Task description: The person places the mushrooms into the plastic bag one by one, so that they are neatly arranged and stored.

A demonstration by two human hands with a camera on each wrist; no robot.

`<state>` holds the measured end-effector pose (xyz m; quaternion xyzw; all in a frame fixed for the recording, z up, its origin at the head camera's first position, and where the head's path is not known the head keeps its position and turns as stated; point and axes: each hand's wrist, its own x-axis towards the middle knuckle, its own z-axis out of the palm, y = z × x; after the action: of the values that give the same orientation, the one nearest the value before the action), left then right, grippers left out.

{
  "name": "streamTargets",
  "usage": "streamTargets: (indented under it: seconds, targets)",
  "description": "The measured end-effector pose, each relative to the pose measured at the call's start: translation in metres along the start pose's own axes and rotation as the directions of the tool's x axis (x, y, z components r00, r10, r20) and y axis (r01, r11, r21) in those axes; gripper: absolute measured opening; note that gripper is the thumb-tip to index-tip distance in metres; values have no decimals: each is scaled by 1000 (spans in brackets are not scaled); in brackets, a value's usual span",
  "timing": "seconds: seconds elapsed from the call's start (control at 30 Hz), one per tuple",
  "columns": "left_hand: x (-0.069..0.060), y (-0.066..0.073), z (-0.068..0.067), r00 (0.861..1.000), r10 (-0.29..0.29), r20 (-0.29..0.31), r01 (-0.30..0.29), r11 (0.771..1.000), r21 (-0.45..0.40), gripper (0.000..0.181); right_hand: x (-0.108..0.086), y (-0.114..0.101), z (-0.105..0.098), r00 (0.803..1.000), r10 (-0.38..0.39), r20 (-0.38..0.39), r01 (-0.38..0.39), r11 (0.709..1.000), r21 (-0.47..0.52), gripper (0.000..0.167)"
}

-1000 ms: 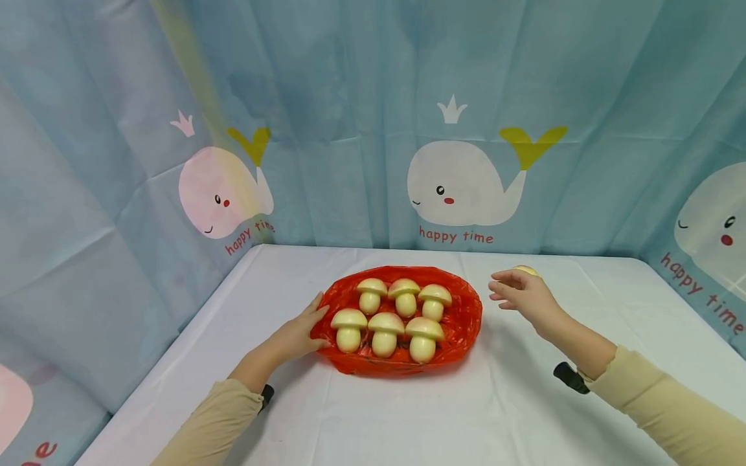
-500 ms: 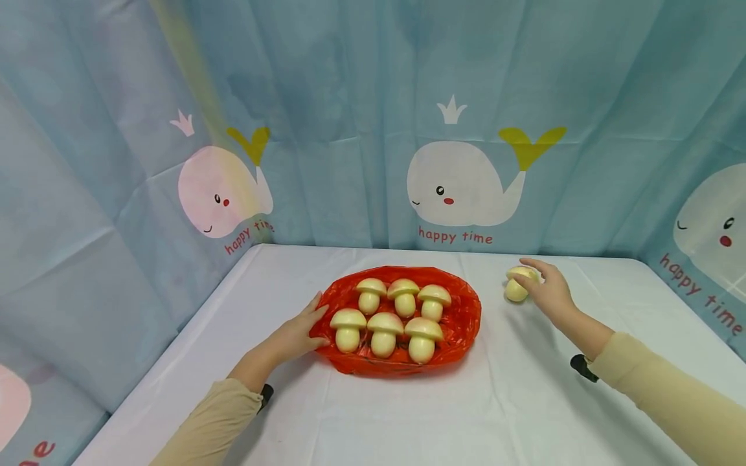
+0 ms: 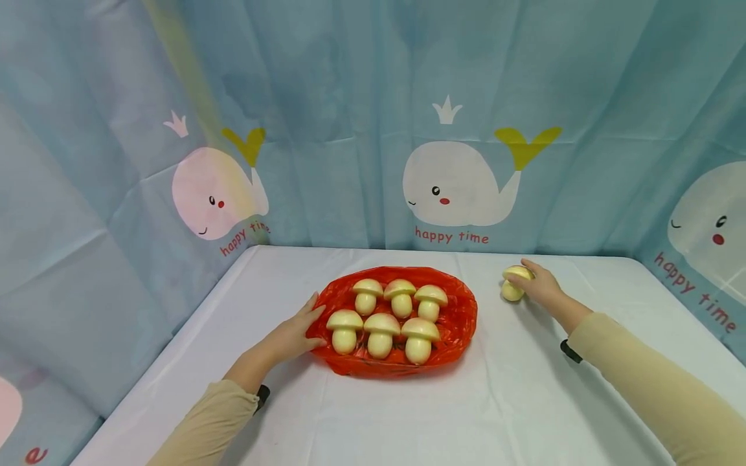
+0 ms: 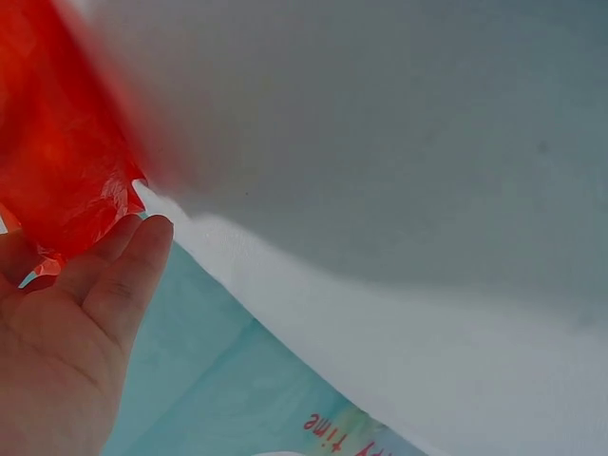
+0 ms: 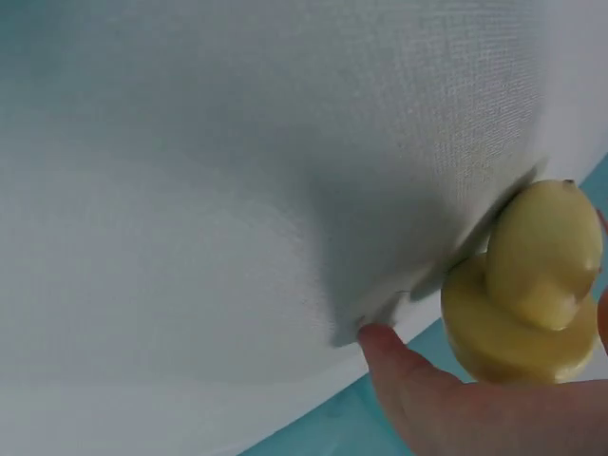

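In the head view, a shallow oval basket [image 3: 464, 340] covered in red plastic stands on the table. Several pale yellow toy mushrooms [image 3: 380, 346] lie in it in two rows. My left hand [image 3: 287, 333] rests against the basket's left side; the left wrist view shows its fairly straight fingers [image 4: 133, 275] touching the red plastic. On the table to the right of the basket is another toy mushroom [image 3: 513, 292]. My right hand [image 3: 542, 288] holds it from the right, thumb across the front and fingers behind, partly hidden. Its rounded stem [image 5: 546, 247] faces the right wrist camera.
A white cloth [image 3: 379, 421] covers the table. Blue curtains [image 3: 350, 188] with printed whales hang behind it and along both sides. Table cloth stretches between the basket and the lone mushroom.
My right hand has moved right and away from beside the basket to the lone mushroom, and closed in around it. My left hand and the basket keep their places.
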<state>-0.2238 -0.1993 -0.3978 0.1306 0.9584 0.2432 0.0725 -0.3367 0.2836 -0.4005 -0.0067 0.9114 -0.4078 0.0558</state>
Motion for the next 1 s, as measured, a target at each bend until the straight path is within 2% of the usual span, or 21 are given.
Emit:
streamTargets:
  seconds: [0.3,0.47,0.67,1.0]
  targets:
    - [-3,0,-4,1000,13,-1,-13,1000,8,73,9,3,2,998,32,-47,-29,996,81,71]
    - [-4,1,-5,1000,-1,13,2,1000,-27,74,1,1,1,998,24,-58,-18,995,102,69]
    - [-5,2,-5,1000,5,7,-4,998,-58,73,-4,1,-1,997,56,-47,-48,986,158,69]
    - [-4,-1,-1,999,38,-11,-38,999,-29,72,-28,-13,-3,1000,28,3,-28,974,225,70]
